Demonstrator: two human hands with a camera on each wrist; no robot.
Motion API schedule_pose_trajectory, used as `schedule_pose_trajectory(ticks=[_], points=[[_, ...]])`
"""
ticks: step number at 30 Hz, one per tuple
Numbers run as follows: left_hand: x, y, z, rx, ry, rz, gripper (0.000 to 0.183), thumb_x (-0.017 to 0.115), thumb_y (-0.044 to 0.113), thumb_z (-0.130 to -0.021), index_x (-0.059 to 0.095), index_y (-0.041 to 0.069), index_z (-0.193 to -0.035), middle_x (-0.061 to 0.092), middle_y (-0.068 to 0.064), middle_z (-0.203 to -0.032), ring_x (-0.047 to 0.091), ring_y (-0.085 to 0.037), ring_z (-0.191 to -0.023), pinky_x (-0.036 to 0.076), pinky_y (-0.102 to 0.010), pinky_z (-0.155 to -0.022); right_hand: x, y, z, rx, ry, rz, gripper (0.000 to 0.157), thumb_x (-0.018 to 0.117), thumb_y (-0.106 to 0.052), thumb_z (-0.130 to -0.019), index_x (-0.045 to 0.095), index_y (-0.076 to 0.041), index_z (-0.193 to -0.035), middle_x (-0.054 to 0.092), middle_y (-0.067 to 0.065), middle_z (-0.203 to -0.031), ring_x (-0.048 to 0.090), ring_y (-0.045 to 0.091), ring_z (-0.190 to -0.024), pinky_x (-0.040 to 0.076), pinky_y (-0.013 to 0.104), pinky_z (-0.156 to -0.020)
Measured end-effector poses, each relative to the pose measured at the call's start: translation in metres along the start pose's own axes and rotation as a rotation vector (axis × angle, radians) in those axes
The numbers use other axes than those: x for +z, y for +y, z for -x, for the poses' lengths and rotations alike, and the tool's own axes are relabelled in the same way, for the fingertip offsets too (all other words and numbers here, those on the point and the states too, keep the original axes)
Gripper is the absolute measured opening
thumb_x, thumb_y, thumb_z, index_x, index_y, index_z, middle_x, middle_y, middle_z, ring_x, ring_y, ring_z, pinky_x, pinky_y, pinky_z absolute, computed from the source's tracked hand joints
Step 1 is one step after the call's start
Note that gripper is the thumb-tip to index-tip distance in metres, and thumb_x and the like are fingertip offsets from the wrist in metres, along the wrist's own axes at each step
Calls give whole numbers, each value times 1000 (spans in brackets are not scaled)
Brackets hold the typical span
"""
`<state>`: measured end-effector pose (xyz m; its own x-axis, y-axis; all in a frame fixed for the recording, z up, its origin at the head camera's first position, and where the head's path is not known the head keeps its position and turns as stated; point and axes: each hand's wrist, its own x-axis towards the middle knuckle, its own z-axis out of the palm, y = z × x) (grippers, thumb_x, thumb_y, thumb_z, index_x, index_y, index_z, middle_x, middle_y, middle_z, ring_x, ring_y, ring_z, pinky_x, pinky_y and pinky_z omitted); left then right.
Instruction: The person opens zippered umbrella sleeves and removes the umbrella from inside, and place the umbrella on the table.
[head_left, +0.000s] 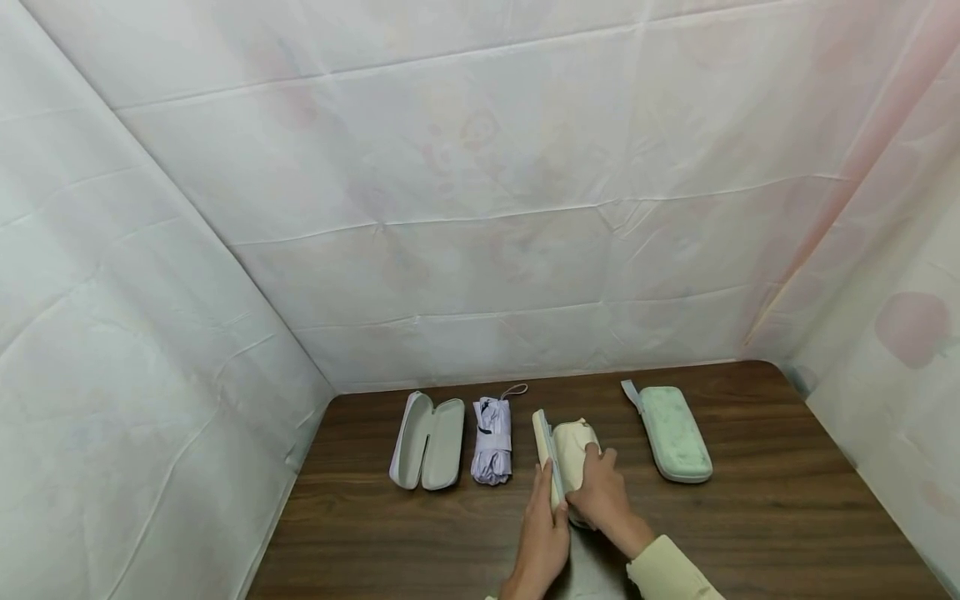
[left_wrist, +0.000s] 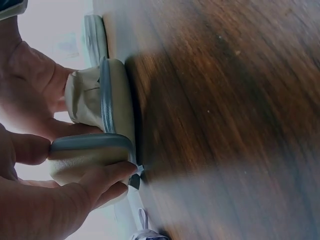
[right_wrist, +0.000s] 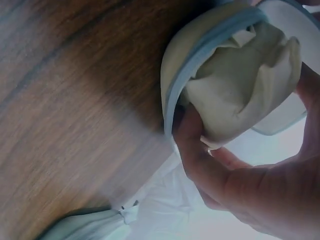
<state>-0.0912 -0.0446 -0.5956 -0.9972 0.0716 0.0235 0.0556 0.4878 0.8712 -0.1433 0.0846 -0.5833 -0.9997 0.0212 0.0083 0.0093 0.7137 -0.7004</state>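
Note:
A cream zip case [head_left: 546,446] with a grey zipper stands open near the table's front middle. My left hand [head_left: 542,537] grips its raised lid [left_wrist: 87,162], thumb and fingers on opposite sides. In the other half lies a cream folded umbrella [head_left: 572,446], its fabric [right_wrist: 240,85] bunched and creased. My right hand [head_left: 603,496] holds that umbrella, with one fingertip tucked inside the zipper edge [right_wrist: 182,80] in the right wrist view. The underside of the umbrella is hidden.
Left of the hands, a folded lilac umbrella [head_left: 492,442] with a wrist loop lies beside an open lilac case [head_left: 442,446] with a grey lining. To the right sits a closed pale green case [head_left: 677,433] with a strap. Printed cloth [head_left: 450,275] hangs behind the wooden table [head_left: 780,500].

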Motion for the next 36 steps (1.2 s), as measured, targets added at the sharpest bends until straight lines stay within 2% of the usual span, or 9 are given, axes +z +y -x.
schedule_pose_trajectory(ticks=[6,10,17,23,28,33,36], points=[[0,0,0,5,9,-27,60,55,-2,-103,46,12,-161,25,-34,-168,41,-52,-146,42,-66,-111,-6,6,-5,23,-43,-21,83,90,-6,-71,49,18,-140,48,41,-119,60,48,-81,56,55,-67],[1,0,1,12,25,-41,54,54,-2,-104,53,11,-156,28,-34,-167,42,-51,-145,43,-65,-110,-13,7,-5,22,-58,-41,81,89,-4,-72,51,18,-140,51,40,-120,60,44,-85,57,54,-70],[2,0,2,29,57,-68,49,56,-2,-104,56,11,-151,32,-35,-164,44,-50,-145,44,-65,-110,-15,17,-4,-31,2,-87,76,86,1,-68,56,18,-137,57,36,-116,60,37,-92,56,52,-78],[3,1,1,38,99,-65,43,54,-3,-104,56,5,-146,32,-34,-164,42,-46,-147,43,-62,-112,-19,21,-4,-38,68,-143,77,83,2,-69,56,15,-140,56,36,-123,61,43,-103,54,56,-87],[3,1,2,55,146,-78,39,57,-3,-103,57,4,-142,37,-34,-162,45,-46,-145,44,-61,-111,-27,22,-6,-44,123,-146,76,83,1,-70,56,15,-139,55,38,-124,60,49,-110,52,60,-93],[5,0,2,67,197,-76,43,67,-2,-98,58,3,-140,42,-36,-157,47,-48,-143,44,-62,-111,-36,28,-12,-42,132,-129,77,81,-1,-71,55,16,-141,55,40,-127,58,52,-115,50,62,-96],[6,-1,0,105,247,-80,46,69,-8,-92,58,1,-136,46,-38,-153,50,-50,-140,45,-62,-109,-43,32,-16,-36,114,-142,77,80,-2,-73,52,16,-143,53,42,-130,55,54,-120,48,64,-100]])
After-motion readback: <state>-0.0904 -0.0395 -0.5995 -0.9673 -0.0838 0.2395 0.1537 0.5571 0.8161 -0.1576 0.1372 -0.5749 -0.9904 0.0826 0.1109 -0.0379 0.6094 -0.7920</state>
